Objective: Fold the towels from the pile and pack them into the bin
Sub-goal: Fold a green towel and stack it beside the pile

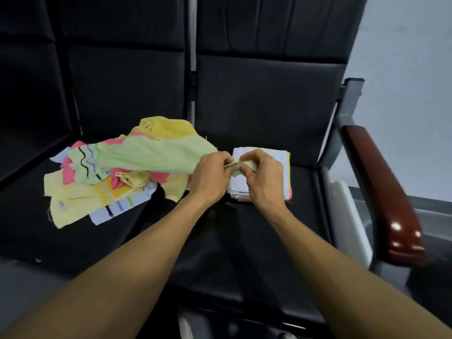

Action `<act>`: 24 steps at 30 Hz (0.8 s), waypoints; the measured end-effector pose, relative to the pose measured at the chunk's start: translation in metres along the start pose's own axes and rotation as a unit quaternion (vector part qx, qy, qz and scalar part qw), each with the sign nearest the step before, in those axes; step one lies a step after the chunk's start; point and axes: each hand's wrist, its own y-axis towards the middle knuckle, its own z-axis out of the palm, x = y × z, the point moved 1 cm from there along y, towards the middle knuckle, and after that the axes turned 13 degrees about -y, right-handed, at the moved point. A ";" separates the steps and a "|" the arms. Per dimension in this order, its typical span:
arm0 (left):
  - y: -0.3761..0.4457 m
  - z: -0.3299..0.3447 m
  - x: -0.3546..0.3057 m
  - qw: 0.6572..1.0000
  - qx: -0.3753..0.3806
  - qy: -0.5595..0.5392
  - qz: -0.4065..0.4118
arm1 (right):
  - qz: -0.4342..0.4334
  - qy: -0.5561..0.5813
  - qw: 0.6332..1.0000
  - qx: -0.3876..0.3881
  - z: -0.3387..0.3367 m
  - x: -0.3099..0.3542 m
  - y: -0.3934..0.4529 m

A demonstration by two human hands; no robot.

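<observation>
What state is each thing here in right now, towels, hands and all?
green towel: unfolded, one end held by both hands
towel pile: loose, jumbled on the left seat
folded stack: squared, on the right seat
left hand: gripping the towel
right hand: pinching the towel

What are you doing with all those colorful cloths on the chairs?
A person is folding towels. Both hands, the left hand and the right hand, pinch one end of a light green towel that trails back over a messy pile on the black seat. Under the hands sits a neat stack of folded towels. No bin shows clearly.
</observation>
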 end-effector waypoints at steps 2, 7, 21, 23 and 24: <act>-0.016 0.021 -0.014 1.000 0.017 -0.007 0.015 | 0.045 0.038 0.998 -0.018 -0.020 -0.016 -0.018; -0.049 0.063 -0.009 0.999 0.050 -0.019 0.006 | 0.112 0.049 0.992 -0.032 -0.029 -0.062 -0.052; -0.045 0.092 0.057 0.992 0.004 -0.085 -0.089 | 0.177 0.051 0.980 0.079 0.025 -0.120 -0.028; -0.040 0.091 0.059 0.993 0.018 -0.082 -0.084 | 0.195 0.072 0.976 0.068 0.024 -0.124 -0.022; -0.038 0.090 0.060 0.993 0.032 -0.078 -0.080 | 0.209 0.086 0.972 0.068 0.025 -0.125 -0.020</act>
